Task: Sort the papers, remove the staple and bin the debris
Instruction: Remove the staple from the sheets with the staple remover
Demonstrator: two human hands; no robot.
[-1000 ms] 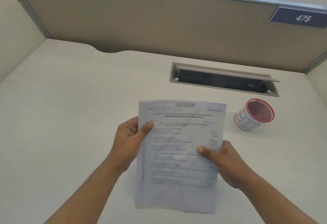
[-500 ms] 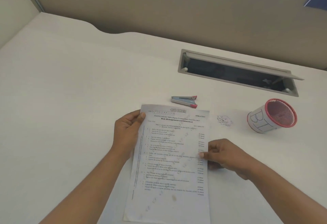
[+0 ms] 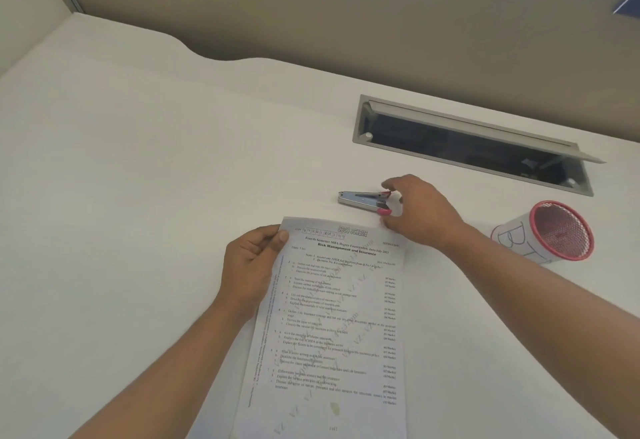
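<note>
Printed exam papers (image 3: 332, 321) lie on the white desk in front of me. My left hand (image 3: 251, 265) pinches their top left corner, thumb on top. Just beyond the papers lies a small silver stapler with pink ends (image 3: 363, 200). My right hand (image 3: 419, 211) hovers at its right end, fingers spread around the pink tip, not closed on it. A red mesh cup wrapped in white paper marked "BI" (image 3: 547, 232) stands at the right as the bin. The staple itself is too small to make out.
An open cable tray with a raised grey flap (image 3: 474, 142) is set into the desk behind the stapler. A beige partition wall (image 3: 311, 5) runs along the back. My right forearm crosses the desk between the papers and the bin.
My right hand has let go of the papers' right edge and reached forward to the stapler. The papers now rest flat, held only by my left hand. The view has tilted down.
</note>
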